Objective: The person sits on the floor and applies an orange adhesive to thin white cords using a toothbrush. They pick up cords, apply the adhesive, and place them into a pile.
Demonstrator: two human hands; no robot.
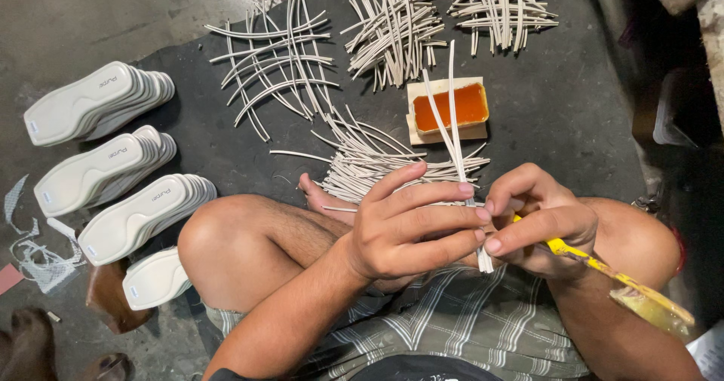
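My left hand (411, 226) pinches a pair of long thin white strips (452, 117) that stand up from my fingers and reach over a small tray of orange glue (450, 107). Beside it, fingertips touching the same strips, my right hand (539, 219) grips a yellow glue-stained brush (615, 279) whose handle points down and to the right. Both hands sit above my crossed legs. A loose heap of similar white strips (385, 162) lies on the dark mat just beyond my foot.
Three more bundles of white strips (275, 64) (396, 30) (501, 4) lie spread across the far mat. Stacks of white shoe insoles (94, 102) (143, 215) sit in rows at the left. Mesh scraps (34, 257) lie on the concrete floor.
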